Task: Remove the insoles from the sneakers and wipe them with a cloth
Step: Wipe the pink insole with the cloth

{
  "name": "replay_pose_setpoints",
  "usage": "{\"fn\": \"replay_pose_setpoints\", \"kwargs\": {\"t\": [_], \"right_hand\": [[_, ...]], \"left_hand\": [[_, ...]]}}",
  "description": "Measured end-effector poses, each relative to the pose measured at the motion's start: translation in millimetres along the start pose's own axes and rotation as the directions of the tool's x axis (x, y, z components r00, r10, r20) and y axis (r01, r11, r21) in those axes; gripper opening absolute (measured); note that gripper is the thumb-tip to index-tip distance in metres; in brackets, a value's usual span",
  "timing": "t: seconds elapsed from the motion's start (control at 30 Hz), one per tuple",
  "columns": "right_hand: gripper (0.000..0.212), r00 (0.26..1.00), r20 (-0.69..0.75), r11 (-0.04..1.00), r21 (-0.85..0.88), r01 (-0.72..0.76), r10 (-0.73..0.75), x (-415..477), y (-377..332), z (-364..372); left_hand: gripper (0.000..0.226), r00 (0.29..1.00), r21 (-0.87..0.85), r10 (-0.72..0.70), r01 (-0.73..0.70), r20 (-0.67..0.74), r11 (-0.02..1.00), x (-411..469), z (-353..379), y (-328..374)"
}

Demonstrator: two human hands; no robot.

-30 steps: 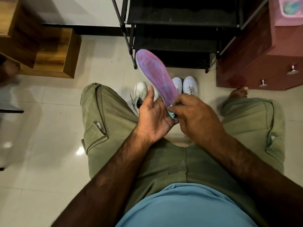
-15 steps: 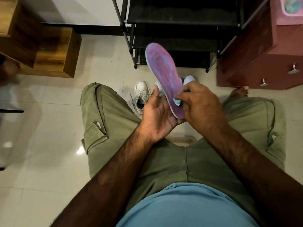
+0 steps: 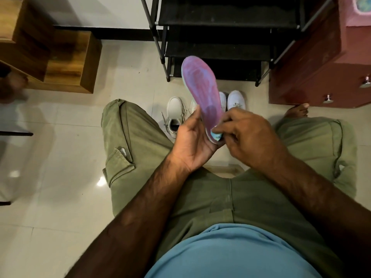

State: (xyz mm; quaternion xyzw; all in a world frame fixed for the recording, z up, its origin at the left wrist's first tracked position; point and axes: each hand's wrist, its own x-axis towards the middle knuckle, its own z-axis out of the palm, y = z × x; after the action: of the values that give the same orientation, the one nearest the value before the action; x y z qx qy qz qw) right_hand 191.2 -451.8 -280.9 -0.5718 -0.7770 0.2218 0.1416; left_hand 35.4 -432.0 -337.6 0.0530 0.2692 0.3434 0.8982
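Head view: 1 purple insole (image 3: 202, 91) is held toe-up above the lap, its heel end gripped in the left hand (image 3: 192, 141). A small blue cloth (image 3: 216, 135) is pinched by the right hand (image 3: 247, 135) against that heel. White sneakers (image 3: 175, 114) are seen on the floor (image 3: 66, 149) behind.

Your left hand (image 3: 192, 141) holds the heel end of the insole (image 3: 202, 91); your right hand (image 3: 247, 135), just right of it, presses the cloth (image 3: 216, 135) on that heel. Beyond them, the sneakers (image 3: 175, 112) stand on the floor (image 3: 60, 157) before the shoe rack (image 3: 220, 49). A drawer cabinet (image 3: 321, 77) stands right of the rack and a wooden box (image 3: 66, 63) well left.
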Motion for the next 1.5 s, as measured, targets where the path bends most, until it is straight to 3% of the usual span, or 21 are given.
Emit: {"fn": "replay_pose_setpoints", "kwargs": {"t": [0.1, 0.27, 0.43, 0.53, 0.6, 0.73, 0.87, 1.03, 1.13, 1.27, 1.4, 1.5], "right_hand": [[0.022, 0.992, -0.091, 0.996, -0.030, -0.089, 0.086, 6, 2, -3], [0.026, 0.997, 0.059, 0.995, 0.088, 0.042, -0.047, -14, -15, 2], [0.023, 0.989, -0.079, 0.992, 0.024, -0.123, 0.125, -6, -7, 1], [0.025, 0.999, 0.032, 0.997, 0.073, -0.007, 0.004, -17, -21, 6], [0.025, 0.999, 0.028, 0.997, 0.072, -0.025, 0.023, -18, -13, 1], [0.023, 0.982, -0.125, 0.990, 0.027, -0.137, 0.139, -9, -3, 2], [0.026, 1.000, 0.022, 0.998, 0.068, 0.005, -0.007, -22, -18, 6], [0.024, 0.975, -0.133, 0.984, 0.013, -0.180, 0.180, -6, -7, 1], [0.025, 0.995, -0.068, 0.995, 0.068, -0.067, 0.072, -11, -22, 11], [0.028, 0.998, 0.005, 0.990, 0.125, -0.061, 0.061, -19, -10, -2], [0.033, 0.961, -0.141, 0.940, 0.282, -0.191, 0.238, -17, 10, -20], [0.034, 0.946, -0.179, 0.926, 0.320, -0.202, 0.269, -17, 15, -27]], "left_hand": [[0.067, 1.000, -0.020, 0.006, -0.006, -0.003, 1.000, 4, 1, 0], [0.078, 0.999, 0.002, 0.008, -0.008, -0.045, 1.000, 3, -4, 4], [0.075, 0.999, -0.017, 0.023, -0.023, -0.027, 1.000, 3, -6, 3], [0.079, 1.000, -0.046, 0.012, -0.012, -0.013, 0.999, 2, -5, 4], [0.070, 1.000, -0.029, 0.002, -0.002, -0.011, 1.000, 1, -4, 5], [0.044, 0.999, -0.031, -0.004, 0.003, -0.041, 1.000, 2, -2, 7], [0.061, 0.999, -0.064, -0.002, -0.001, -0.048, 0.998, -2, 2, 7], [0.059, 1.000, -0.033, -0.022, 0.022, -0.009, 0.999, -2, 6, 6], [0.067, 0.999, -0.053, -0.033, 0.031, -0.023, 0.998, -3, 4, 9], [0.065, 0.997, 0.080, 0.030, -0.024, -0.075, 0.997, -4, 2, 8], [0.058, 0.990, 0.233, 0.104, -0.078, -0.100, 0.969, -2, 4, 5], [0.062, 0.986, 0.268, 0.140, -0.111, -0.089, 0.957, -6, 7, 7]]}}
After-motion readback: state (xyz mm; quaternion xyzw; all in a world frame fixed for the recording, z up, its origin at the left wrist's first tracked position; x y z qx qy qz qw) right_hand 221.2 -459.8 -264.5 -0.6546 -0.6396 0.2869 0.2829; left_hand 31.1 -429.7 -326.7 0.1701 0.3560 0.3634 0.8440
